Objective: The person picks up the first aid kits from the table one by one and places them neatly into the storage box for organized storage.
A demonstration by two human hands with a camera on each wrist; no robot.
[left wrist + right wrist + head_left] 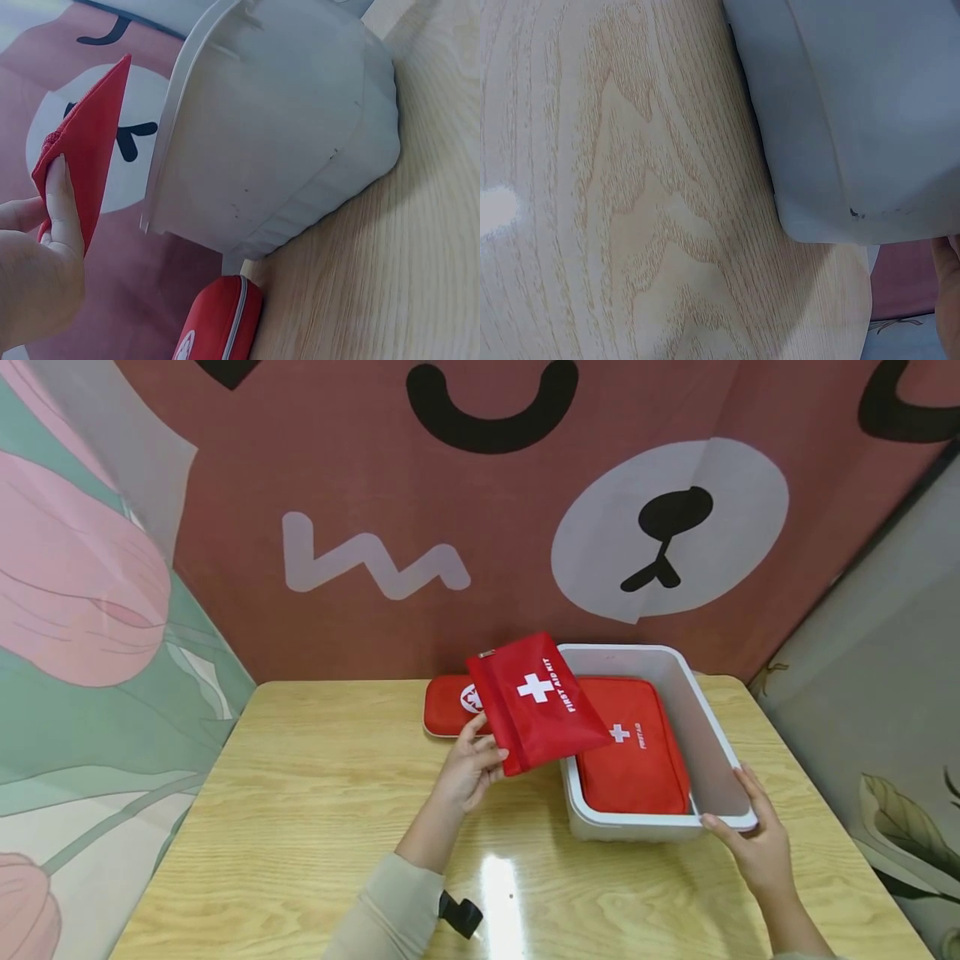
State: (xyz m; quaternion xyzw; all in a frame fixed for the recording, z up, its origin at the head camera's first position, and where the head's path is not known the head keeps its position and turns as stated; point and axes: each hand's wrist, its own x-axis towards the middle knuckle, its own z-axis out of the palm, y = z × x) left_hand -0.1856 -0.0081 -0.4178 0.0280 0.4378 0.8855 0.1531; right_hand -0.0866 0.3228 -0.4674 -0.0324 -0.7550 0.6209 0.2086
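Bear-print backdrop (517, 510) behind your wood-grain table (315, 802). Your left hand pinches (465, 770) the red fabric first aid pouch (536, 702) near its lower-left corner, thumb against fingers. Pouch is airborne, tilted, crossing the bin's left rim in head view; banded edge faces left, running away and slightly left. Looks near-square, long axis hard to call. Your right hand (765, 839) grips the white plastic bin (701, 739) at its near-right corner. Red zip bag (633, 781) inside; gap along right wall. Rounded red case (445, 706) sits left of bin.

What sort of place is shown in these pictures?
Probably an indoor tabletop recording corner: a wood-grain table, a cartoon-animal backdrop behind it, and a flower-printed covering on the left.
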